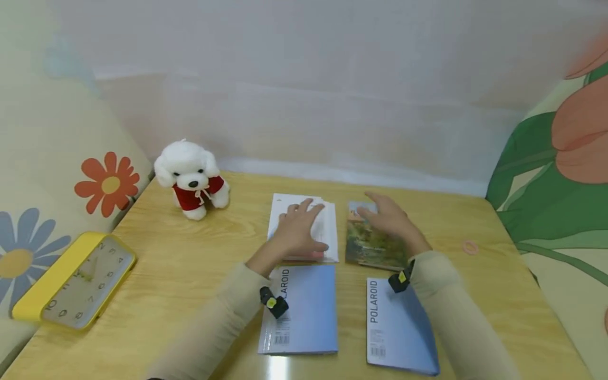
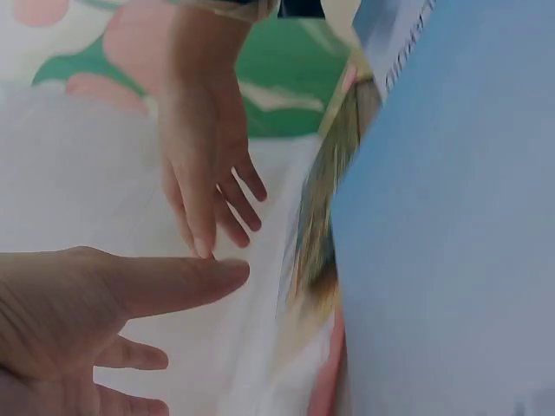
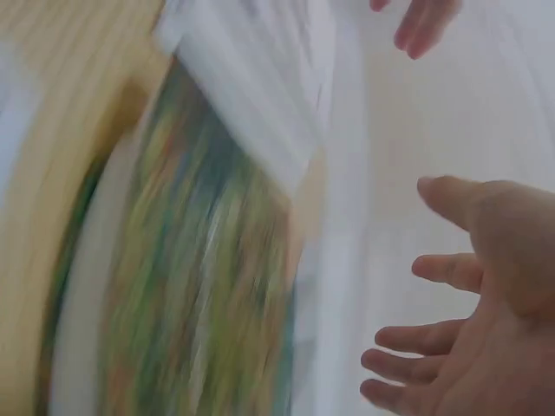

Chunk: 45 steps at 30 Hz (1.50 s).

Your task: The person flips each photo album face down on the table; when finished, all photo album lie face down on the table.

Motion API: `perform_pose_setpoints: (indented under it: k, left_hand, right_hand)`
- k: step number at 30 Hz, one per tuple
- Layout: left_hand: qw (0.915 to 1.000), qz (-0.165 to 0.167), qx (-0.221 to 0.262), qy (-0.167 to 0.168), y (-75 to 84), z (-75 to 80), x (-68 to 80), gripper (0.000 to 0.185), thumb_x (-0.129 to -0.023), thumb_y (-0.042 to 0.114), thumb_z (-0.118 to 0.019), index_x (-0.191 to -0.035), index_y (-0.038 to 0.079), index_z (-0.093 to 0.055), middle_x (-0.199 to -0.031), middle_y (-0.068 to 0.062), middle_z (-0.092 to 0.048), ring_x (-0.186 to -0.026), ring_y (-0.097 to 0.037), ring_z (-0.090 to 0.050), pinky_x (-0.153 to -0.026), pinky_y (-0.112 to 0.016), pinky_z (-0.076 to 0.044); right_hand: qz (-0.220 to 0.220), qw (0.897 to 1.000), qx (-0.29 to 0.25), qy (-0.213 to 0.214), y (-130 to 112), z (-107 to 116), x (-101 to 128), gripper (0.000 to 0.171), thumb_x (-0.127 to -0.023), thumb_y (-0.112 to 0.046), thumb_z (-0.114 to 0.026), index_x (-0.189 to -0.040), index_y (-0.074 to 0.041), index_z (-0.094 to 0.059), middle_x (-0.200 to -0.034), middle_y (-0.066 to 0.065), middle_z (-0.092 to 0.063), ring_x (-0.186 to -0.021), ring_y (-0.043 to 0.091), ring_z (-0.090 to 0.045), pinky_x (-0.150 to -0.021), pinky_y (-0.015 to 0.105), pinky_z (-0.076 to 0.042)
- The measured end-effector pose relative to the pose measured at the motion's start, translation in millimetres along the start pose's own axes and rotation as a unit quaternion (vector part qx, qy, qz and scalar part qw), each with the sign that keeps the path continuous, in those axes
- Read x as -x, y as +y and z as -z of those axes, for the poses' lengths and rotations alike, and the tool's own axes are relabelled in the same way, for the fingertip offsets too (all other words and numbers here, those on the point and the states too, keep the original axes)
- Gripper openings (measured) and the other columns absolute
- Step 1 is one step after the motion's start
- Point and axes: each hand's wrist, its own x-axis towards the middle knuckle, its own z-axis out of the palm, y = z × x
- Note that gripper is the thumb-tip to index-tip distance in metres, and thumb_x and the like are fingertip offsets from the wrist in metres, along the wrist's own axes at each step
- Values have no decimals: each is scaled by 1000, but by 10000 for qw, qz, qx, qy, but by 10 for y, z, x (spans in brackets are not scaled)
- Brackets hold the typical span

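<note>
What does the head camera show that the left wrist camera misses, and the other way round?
Only the head view shows the plush dog, the yellow clock, the wooden table and the "POLAROID" lettering on the two blue booklets. Only the left wrist view shows the left hand's straight fingers from close by, against pale surroundings. Both show the right hand, the landscape picture and the left blue booklet.

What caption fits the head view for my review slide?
Left hand rests on white cards, right hand on a landscape photo; two blue booklets lie nearer on the wooden table.
</note>
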Motion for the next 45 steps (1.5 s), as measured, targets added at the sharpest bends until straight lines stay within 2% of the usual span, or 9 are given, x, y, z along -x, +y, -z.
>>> perform_pose_setpoints:
  k: [2, 3, 7, 12, 17, 28, 35, 40, 45]
  left_hand:
    - [9994, 227, 209, 155, -193, 70, 110, 106, -63, 53, -81, -147, 12, -30, -150, -18, -29, -132, -42, -29, -103, -62, -29]
    - [9986, 347, 338, 196, -289, 88, 162, 111, -62, 54, -82, -148, 9, -28, -149, -19, -30, -131, -42, -29, -103, -61, -29]
    - [9918, 718, 1036, 210, -598, 52, 314, 118, -61, 45, -85, -148, 2, -19, -145, -24, -31, -130, -41, -28, -105, -57, -28]
    - [9918, 823, 920, 321, -778, -116, 276, 110, -59, 38, -88, -143, -4, -30, -144, -27, -33, -129, -44, -29, -105, -57, -28]
    - [9928, 847, 723, 445, -819, -255, 250, 101, -57, 39, -89, -138, 1, -42, -144, -25, -33, -128, -43, -30, -103, -58, -27]
    - [9902, 805, 983, 575, -757, -255, 307, 96, -58, 31, -89, -138, 4, -44, -144, -23, -35, -127, -40, -30, -102, -57, -28]
    - [9831, 166, 1578, 915, -760, -295, 314, 76, -62, 8, -83, -131, 5, -51, -122, -13, -59, -112, -28, -52, -101, -45, -39]
    - [9769, -77, 1911, 949, -753, -288, 348, 85, -63, -8, -72, -141, 4, -41, -129, -16, -55, -120, -30, -49, -106, -44, -36]
    - [9756, -136, 2020, 856, -727, -137, 484, 90, -69, -16, -57, -149, 6, -24, -138, -23, -42, -127, -35, -41, -109, -49, -30]
  right_hand:
    - [177, 9998, -37, -93, -180, -85, -127, 68, -95, -43, -48, -149, -8, -25, -152, 15, -29, -131, 38, -37, -111, 52, -25]
    - [251, 9996, -29, -117, -259, -134, -197, 70, -95, -45, -49, -149, -8, -24, -152, 14, -28, -137, 35, -29, -112, 52, -23]
    - [337, 9991, -10, -247, -438, -349, -456, 80, -90, -52, -52, -150, -9, -22, -154, 14, -22, -141, 32, -20, -114, 49, -18]
    - [232, 9987, 144, -440, -440, -551, -560, 82, -90, -50, -55, -150, -5, -20, -155, 17, -17, -143, 32, -15, -115, 48, -14]
    - [151, 9975, 413, -561, -394, -672, -524, 77, -93, -46, -52, -148, -3, -23, -153, 17, -26, -140, 33, -25, -114, 46, -21]
    - [-24, 9978, 615, -243, -409, -704, -490, 73, -91, -47, -54, -146, -4, -31, -152, 16, -29, -138, 35, -28, -112, 48, -23]
    - [-58, 9995, 268, -185, -399, -769, -471, 72, -92, -48, -50, -147, -7, -29, -155, 15, -22, -141, 34, -21, -114, 49, -18]
    - [-103, 9998, -108, -117, -441, -813, -458, 70, -91, -49, -52, -148, -13, -31, -156, 13, -17, -142, 33, -17, -113, 52, -16]
    - [160, 9992, -342, -162, -577, -850, -483, 72, -92, -54, -48, -150, -17, -27, -154, 17, -23, -141, 35, -19, -113, 54, -18]
